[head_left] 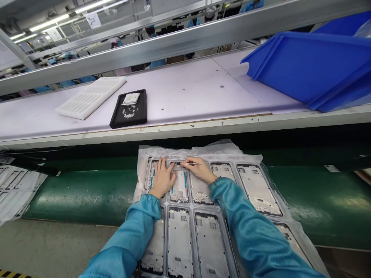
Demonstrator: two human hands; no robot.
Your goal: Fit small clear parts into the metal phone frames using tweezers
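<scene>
A plastic-covered tray (193,210) in front of me holds rows of flat metal phone frames. My left hand (163,178) lies with fingers spread over the back row, touching the left part of one phone frame (179,189) that carries blue strips. My right hand (200,170) is closed on slim silvery tweezers (193,163), their tip hidden by the fingers at that frame's top edge. Any small part at the tip is too tiny to make out. Further right lies another phone frame (259,189), and more sit in the near row, such as this phone frame (180,243).
Beyond the tray runs a pale shelf (185,96) with a black tray (142,116) of small clear bits and a white slotted tray (92,96). A blue bin (307,65) stands right. Under my tray lies a green conveyor belt (87,193), with wrapped frames (17,189) at left.
</scene>
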